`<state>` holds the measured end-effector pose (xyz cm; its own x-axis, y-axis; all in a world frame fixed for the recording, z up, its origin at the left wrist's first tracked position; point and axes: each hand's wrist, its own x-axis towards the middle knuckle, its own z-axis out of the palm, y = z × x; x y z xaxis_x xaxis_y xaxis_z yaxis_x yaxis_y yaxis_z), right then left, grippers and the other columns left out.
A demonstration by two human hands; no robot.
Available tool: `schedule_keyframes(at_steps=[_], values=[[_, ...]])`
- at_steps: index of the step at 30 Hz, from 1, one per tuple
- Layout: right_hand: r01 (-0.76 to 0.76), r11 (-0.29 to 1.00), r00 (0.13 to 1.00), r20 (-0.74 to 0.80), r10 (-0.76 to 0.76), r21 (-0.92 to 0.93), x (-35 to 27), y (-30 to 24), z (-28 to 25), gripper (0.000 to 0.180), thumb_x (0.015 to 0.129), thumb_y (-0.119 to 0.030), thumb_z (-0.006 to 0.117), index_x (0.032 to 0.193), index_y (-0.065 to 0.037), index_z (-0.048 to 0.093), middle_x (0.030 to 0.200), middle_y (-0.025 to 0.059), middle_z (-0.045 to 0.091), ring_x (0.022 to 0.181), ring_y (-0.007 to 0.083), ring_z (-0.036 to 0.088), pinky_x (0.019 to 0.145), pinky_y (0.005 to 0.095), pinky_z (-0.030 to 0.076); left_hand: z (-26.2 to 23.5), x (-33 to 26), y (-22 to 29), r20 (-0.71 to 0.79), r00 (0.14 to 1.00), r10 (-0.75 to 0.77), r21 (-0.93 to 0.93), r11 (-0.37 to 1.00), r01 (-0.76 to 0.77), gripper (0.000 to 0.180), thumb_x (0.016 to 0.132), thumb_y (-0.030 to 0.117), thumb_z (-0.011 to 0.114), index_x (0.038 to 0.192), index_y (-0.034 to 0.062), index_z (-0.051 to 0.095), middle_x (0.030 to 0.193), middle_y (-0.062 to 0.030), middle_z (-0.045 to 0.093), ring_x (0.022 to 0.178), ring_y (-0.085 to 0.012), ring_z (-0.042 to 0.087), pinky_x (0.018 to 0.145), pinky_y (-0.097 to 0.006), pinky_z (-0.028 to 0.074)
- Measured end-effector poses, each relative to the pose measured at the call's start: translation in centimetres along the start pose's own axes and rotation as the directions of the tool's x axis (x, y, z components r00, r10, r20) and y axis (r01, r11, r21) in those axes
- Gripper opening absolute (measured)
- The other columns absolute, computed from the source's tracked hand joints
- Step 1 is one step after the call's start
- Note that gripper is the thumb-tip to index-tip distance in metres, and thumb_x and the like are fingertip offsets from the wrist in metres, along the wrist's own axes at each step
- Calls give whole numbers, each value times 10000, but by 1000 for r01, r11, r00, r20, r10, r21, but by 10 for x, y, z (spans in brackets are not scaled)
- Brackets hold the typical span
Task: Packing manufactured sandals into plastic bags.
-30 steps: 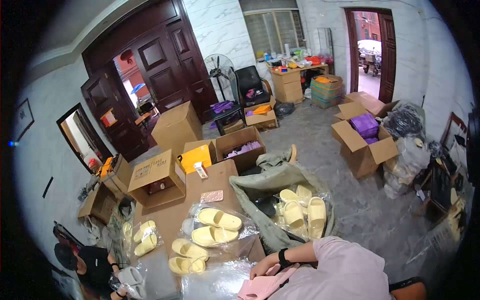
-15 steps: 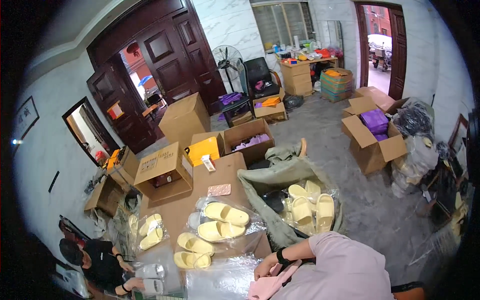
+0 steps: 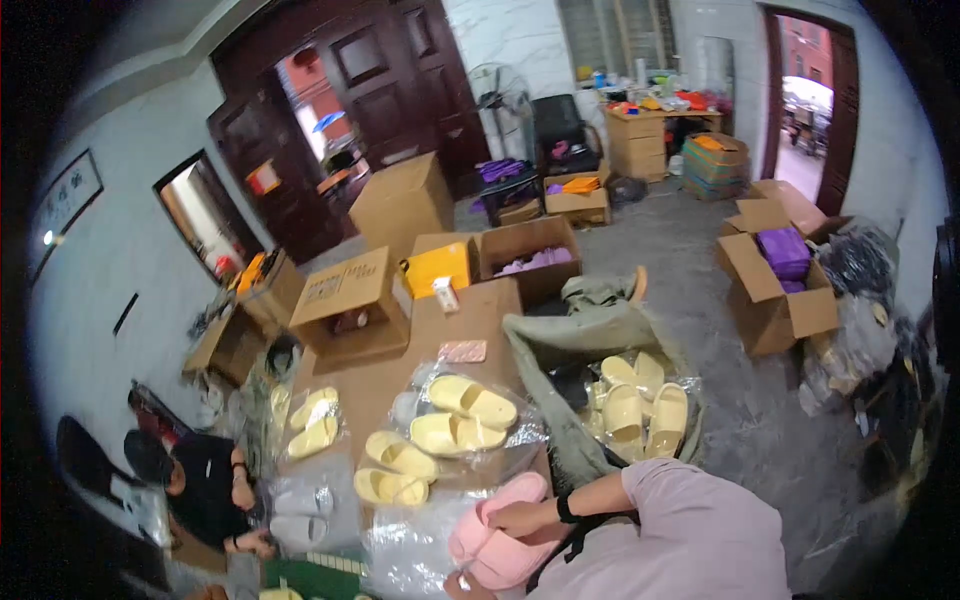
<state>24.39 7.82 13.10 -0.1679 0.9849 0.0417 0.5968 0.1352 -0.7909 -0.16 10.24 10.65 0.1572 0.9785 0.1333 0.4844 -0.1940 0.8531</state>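
A pair of pink slippers (image 3: 503, 558) lies over clear plastic bags (image 3: 410, 540) at the table's near edge. My right hand (image 3: 517, 517), a black band on its wrist, is closed on the slippers with its fingers at their straps. At the lower edge my left hand (image 3: 467, 586) shows only in part, fingers bent against the near end of the pink pair. Just beyond, pale yellow slippers (image 3: 394, 487) sit on the table, and another yellow pair (image 3: 460, 435) rests on clear plastic.
To the right stands a grey-green sack (image 3: 540, 385) holding bagged yellow slippers (image 3: 625, 422). A co-worker (image 3: 208, 480) sits at left beside grey slippers (image 3: 298, 530). An open carton (image 3: 352, 310) and a pink blister-like sheet (image 3: 463, 351) are on the table's far part.
The pink slippers have come up and left over the plastic bags with my right hand. My left hand has appeared beside them. The co-worker's hands have moved off the grey slippers. The view has shifted.
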Motion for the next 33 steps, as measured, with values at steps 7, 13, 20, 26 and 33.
schedule_keyframes(at_steps=[7,13,20,26,33], values=[[-40,966,992,-128,7,-256,-6,-29,-14,176,753,-191,542,818,-30,564,824,153,556,775,344,563,671,454,445,21,14,35,-119,961,250,205,953,-223,129,818,84,581,895,-20,596,1013,-212,559,1008,-361,488,885,-437,367],[-9,974,953,-297,-60,-226,-4,-7,1,136,726,-116,547,815,-15,535,793,140,526,739,348,544,620,445,443,12,3,53,-155,929,335,305,911,-277,111,790,13,591,899,-10,597,938,-169,583,871,-332,548,750,-390,444],[-63,969,954,-299,-11,-238,2,-5,-1,121,732,-96,537,812,-7,514,783,154,513,676,356,545,591,447,447,3,-8,49,-95,921,377,448,842,-299,111,780,2,593,890,3,607,816,-135,574,763,-309,543,650,-391,439],[72,955,951,-268,-152,-288,8,-15,-6,122,700,-105,560,770,-22,505,763,135,517,683,328,545,603,428,448,1,-5,60,-40,903,428,430,823,-371,128,779,3,597,907,8,592,851,-132,574,793,-311,541,709,-408,427],[360,822,889,-106,-446,-441,27,-19,11,98,744,-123,516,811,-52,523,761,89,516,674,256,563,546,371,462,12,24,75,-107,915,389,252,901,-353,130,801,12,586,930,16,575,1048,-171,554,990,-339,501,855,-401,399]])
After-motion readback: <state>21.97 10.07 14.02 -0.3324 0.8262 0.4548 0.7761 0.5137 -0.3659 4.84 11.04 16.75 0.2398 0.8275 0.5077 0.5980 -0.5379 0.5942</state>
